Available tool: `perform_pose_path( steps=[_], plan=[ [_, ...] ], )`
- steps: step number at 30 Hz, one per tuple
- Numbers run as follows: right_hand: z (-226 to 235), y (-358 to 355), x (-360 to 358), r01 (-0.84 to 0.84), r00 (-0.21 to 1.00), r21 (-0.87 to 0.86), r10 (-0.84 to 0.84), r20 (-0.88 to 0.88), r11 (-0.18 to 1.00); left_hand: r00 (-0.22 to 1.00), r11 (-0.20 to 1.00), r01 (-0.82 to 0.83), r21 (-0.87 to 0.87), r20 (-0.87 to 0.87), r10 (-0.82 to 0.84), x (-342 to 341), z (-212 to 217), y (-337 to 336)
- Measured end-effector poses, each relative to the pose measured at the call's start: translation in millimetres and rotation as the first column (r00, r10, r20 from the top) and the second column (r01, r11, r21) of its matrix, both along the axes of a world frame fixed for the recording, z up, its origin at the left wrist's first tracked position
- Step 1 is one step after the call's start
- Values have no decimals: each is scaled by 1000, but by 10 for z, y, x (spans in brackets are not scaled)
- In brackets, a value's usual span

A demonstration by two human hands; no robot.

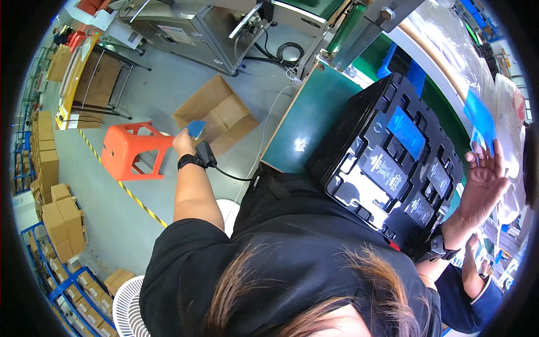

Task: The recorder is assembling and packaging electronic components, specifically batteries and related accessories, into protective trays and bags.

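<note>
My left hand [184,145] is stretched out to the left, its fingers closed on a small piece of blue film [195,128]. It is above the near-left side of an open cardboard box [229,109] on the floor. On the far right my right hand [484,178] is raised, with a translucent blue film [479,116] held at its fingertips. Between my arms, a stack of black plastic trays [337,132] stands on the green worktop [306,126]. The top tray carries flat dark printed parts [385,173], one of them covered by a blue film [406,132].
An orange stool [132,151] stands left of the box. Metal equipment [191,33] and coiled black cables [289,53] lie beyond. Clear plastic wrapping [449,50] runs along the right. A person's arm [470,267] shows at lower right. Cartons [62,222] line the left.
</note>
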State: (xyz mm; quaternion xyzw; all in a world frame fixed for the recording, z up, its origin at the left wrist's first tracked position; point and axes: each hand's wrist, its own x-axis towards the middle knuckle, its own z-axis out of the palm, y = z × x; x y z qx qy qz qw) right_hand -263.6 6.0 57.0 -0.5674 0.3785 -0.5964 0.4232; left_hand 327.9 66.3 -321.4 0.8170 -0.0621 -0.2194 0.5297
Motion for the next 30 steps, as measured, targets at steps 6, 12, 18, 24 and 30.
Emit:
perform_pose_path(
  steps=[6, 12, 18, 24, 30],
  plan=[
    [107, 240, -585, 374, 901, -48, -375, -217, 926, 989, 994, 32, -105, -137, -47, -2, 385, -204],
    [355, 533, -529, 396, 669, -110, -369, -645, 912, 956, 925, 46, -378, -253, -151, -349, 1097, -517],
    [262, 716, -530, 556, 719, 74, -435, -542, 828, 926, 824, 341, -452, 10, -378, -1062, 1843, -838],
    [87, 686, -422, 545, 784, 125, -451, -427, 829, 720, 627, 680, -379, 503, -477, -2012, 2699, -779],
    [-58, 692, -394, 556, 818, 174, -499, -286, 813, 208, 353, 936, -10, 823, -528, -2623, 3033, -639]
  ],
)
